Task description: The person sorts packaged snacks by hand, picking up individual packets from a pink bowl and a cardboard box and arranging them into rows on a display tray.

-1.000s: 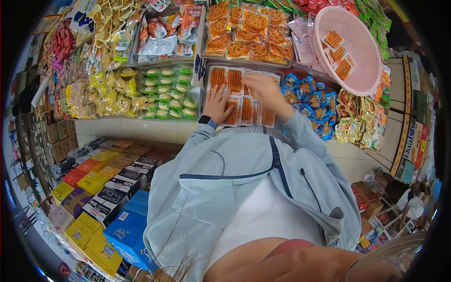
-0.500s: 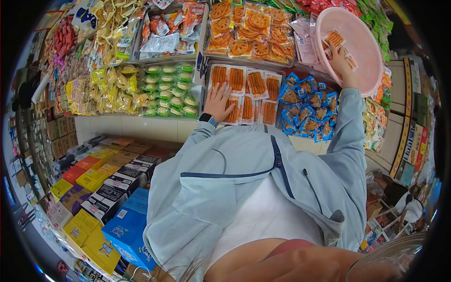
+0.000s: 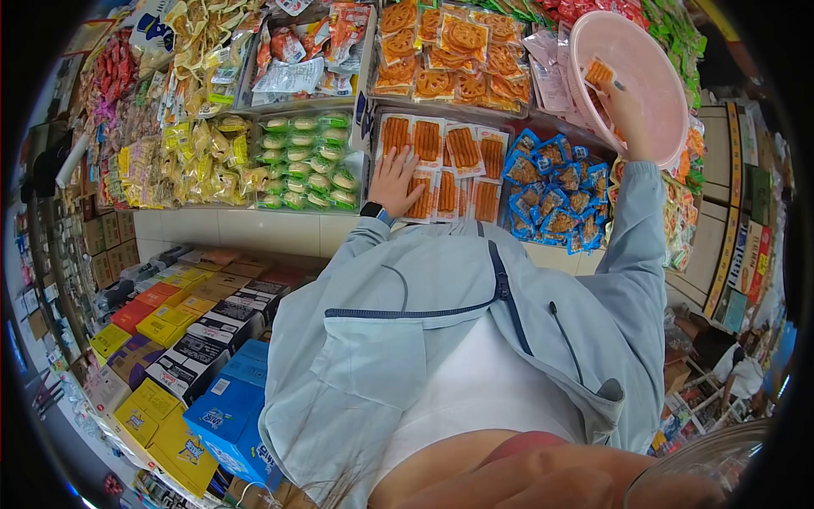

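My left hand (image 3: 393,184) lies with fingers spread on the left side of a tray of clear packets of orange-brown snack sticks (image 3: 464,153). On its wrist is a black smartwatch (image 3: 371,209). My right hand (image 3: 623,110) reaches into a pink plastic basin (image 3: 670,93), fingers curled over snack-stick packets (image 3: 599,73) at the basin's left side. My palm and fingers partly cover those packets. The thumb and the exact grip are hard to make out.
Blue snack packets (image 3: 560,191) fill the tray on the right. Lotus-root slice packs (image 3: 458,51) lie behind, green-and-white packs (image 3: 309,161) to the left. Cartons, including a blue box (image 3: 233,416), stand low at the left. A person (image 3: 738,373) is at the far right.
My right hand has shifted slightly right within the basin, and the packets there now show on the left of it. The left hand stays in place on the tray.
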`<state>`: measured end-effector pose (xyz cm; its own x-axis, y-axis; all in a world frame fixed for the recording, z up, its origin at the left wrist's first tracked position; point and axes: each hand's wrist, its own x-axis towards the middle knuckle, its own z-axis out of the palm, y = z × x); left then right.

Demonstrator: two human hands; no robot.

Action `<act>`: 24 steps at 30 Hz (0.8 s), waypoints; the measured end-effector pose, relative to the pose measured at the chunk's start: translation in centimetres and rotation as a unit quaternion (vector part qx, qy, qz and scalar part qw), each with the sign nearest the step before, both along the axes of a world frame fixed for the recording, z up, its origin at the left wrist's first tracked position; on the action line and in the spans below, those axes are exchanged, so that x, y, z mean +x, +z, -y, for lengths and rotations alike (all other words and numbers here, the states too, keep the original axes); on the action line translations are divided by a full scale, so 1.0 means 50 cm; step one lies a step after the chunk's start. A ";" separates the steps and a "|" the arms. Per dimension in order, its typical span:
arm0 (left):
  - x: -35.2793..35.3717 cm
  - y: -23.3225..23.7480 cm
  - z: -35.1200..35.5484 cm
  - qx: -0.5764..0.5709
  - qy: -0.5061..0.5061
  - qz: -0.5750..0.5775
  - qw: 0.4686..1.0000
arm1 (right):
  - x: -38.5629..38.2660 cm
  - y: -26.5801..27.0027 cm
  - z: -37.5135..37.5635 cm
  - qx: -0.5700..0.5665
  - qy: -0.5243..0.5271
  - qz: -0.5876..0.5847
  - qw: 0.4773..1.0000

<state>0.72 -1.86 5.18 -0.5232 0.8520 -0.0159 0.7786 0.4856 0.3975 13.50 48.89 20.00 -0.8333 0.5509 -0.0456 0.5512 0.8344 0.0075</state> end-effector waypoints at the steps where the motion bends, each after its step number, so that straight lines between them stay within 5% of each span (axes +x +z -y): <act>1: 0.000 0.001 0.000 -0.004 0.000 0.003 1.000 | 0.007 -0.015 -0.017 0.001 0.007 0.012 1.000; 5: 0.000 0.001 0.000 0.000 0.000 0.002 1.000 | 0.047 -0.016 -0.048 0.000 -0.006 -0.117 0.993; 8: -0.001 -0.001 0.001 0.003 -0.002 -0.001 1.000 | 0.075 0.090 0.002 0.071 -0.026 -0.244 0.967; 11: 0.000 -0.003 0.001 0.003 -0.002 0.001 1.000 | 0.095 0.170 0.071 -0.083 -0.126 -0.391 0.908; 14: 0.000 0.001 0.000 0.004 0.000 0.001 1.000 | 0.098 0.176 0.161 -0.268 -0.084 -0.478 0.832; 16: 0.000 0.000 0.000 0.008 0.000 0.001 1.000 | 0.067 0.153 0.269 -0.342 -0.067 -0.470 0.811; 19: 0.001 0.002 0.000 0.013 0.000 -0.001 1.000 | 0.031 0.077 0.399 -0.392 -0.023 -0.290 0.873; 20: 0.000 0.002 0.001 0.012 0.000 -0.003 1.000 | 0.015 0.037 0.451 -0.390 -0.010 -0.314 0.866; 23: 0.002 0.002 0.001 0.005 -0.002 -0.007 1.000 | -0.010 -0.063 0.582 -0.304 0.130 -0.329 0.885; 24: 0.002 0.002 0.000 0.002 -0.002 -0.009 1.000 | -0.004 -0.109 0.606 -0.214 0.232 -0.236 0.919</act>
